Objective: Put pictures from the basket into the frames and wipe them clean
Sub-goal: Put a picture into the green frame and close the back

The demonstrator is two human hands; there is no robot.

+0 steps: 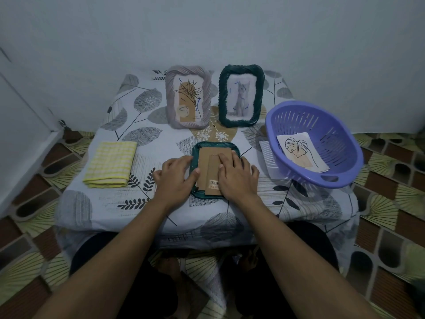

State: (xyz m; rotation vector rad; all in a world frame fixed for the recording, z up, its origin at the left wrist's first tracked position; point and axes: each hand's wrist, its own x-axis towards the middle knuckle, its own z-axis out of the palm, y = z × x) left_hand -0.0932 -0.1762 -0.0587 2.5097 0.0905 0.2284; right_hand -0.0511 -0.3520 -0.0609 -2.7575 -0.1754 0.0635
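A dark green frame point(199, 148) lies face down in the middle of the table, its brown cardboard backing point(209, 162) facing up. My left hand point(175, 178) rests on the frame's left edge, thumb on the backing. My right hand point(236, 174) presses flat on the backing's right half, fingers spread. At the back stand a grey frame point(170, 100) holding a flower drawing and a dark green frame point(259, 93) holding a cat picture. The purple basket point(340, 162) at the right holds a leaf drawing point(299, 150).
A folded yellow checked cloth point(110, 164) lies at the table's left. A white sheet point(268, 157) sticks out from under the basket. The low table has a leaf-print cover point(138, 203). Patterned floor surrounds it, a wall stands behind, and my legs are below the front edge.
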